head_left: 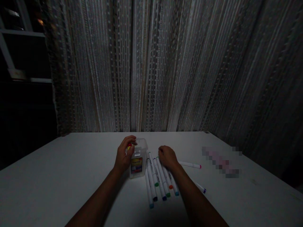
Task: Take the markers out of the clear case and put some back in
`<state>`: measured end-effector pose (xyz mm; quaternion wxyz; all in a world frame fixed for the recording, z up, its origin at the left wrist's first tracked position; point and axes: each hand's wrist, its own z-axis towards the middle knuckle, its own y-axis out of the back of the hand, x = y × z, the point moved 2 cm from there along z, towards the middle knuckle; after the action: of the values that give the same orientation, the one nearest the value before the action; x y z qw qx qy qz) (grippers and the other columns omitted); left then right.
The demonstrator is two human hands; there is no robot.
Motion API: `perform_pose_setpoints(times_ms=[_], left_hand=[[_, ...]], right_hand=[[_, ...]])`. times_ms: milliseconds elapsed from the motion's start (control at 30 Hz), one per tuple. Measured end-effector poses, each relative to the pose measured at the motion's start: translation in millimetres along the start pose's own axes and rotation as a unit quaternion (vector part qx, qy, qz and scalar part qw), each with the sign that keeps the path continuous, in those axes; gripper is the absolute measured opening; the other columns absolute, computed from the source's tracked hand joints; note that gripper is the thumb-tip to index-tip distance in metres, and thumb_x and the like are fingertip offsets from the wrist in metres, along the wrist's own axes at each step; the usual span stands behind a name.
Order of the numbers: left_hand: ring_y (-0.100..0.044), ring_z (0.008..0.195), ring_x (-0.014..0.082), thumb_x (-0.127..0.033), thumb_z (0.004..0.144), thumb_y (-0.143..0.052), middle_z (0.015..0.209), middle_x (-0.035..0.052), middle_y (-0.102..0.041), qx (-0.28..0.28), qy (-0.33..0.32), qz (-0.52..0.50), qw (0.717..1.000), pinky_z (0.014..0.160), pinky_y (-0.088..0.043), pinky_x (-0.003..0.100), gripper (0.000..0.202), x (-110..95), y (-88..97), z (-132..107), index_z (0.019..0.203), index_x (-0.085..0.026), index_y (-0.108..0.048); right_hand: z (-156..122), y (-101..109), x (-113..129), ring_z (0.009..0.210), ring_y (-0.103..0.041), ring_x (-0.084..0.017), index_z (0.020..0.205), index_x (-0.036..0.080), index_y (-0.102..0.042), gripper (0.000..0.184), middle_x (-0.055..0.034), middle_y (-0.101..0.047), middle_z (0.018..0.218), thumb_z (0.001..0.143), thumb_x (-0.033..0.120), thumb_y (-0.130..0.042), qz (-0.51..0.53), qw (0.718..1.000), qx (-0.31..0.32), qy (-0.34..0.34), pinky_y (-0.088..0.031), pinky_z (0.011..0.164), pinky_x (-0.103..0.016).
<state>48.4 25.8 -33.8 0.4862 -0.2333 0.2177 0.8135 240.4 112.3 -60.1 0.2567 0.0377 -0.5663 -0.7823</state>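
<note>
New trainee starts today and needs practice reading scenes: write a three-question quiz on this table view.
1. True or false: the left hand touches the clear box.
2. What does the right hand rest on?
A. the row of markers
B. the curtain
C. the clear box
3. Fill in: one marker lies apart on the table, to the ___ of the right hand.

Key
1. True: the hand wraps the box's top and side.
2. A: it lies over the far ends of the markers beside the box.
3. Right: it has a red tip.
</note>
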Motion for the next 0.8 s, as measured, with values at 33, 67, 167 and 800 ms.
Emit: perform_pose_setpoints(times_ms=[33,67,167,800], left_hand=[[-0.054,0.089,0.0187,-0.043,0.083,-0.04,0.104,0.0085,-0.052,-0.001,-0.001,0.006,1.0,0.079,-0.044,0.033,0.031,-0.3,0.1,0.2,0.091,-0.017,-0.054],[-0.054,0.092,0.0195,-0.043,0.083,-0.039,0.103,0.0085,-0.052,-0.002,-0.003,0.012,1.0,0.081,-0.043,0.033,0.031,-0.6,0.2,0.3,0.09,-0.017,-0.054],[-0.052,0.098,0.0212,-0.043,0.084,-0.039,0.101,0.0085,-0.053,-0.002,-0.008,0.021,1.0,0.085,-0.041,0.035,0.031,-1.8,0.5,0.9,0.088,-0.017,-0.055],[-0.051,0.095,0.0202,-0.041,0.083,-0.04,0.102,0.0079,-0.052,0.001,0.002,0.009,1.0,0.083,-0.042,0.034,0.028,-3.4,-0.3,1.2,0.088,-0.017,-0.053]], right_hand=[[-0.2,-0.6,-0.4,0.084,-0.056,-0.016,0.089,0.015,-0.065,0.026,-0.0087,-0.066,0.091,0.082,0.019,-0.04,0.002,1.0,0.0,0.0,-0.035,0.072,-0.024],[-0.5,-1.4,-0.8,0.085,-0.056,-0.016,0.09,0.015,-0.064,0.026,-0.0087,-0.066,0.092,0.082,0.019,-0.04,0.004,1.0,0.001,0.001,-0.035,0.073,-0.024],[-1.4,-3.2,-1.4,0.086,-0.057,-0.016,0.092,0.015,-0.064,0.027,-0.0091,-0.066,0.094,0.081,0.019,-0.04,0.007,1.0,0.007,-0.001,-0.035,0.074,-0.024],[2.3,1.5,6.3,0.088,-0.056,-0.016,0.094,0.015,-0.063,0.027,-0.0074,-0.066,0.095,0.082,0.018,-0.039,0.02,1.0,-0.011,0.011,-0.035,0.077,-0.023]])
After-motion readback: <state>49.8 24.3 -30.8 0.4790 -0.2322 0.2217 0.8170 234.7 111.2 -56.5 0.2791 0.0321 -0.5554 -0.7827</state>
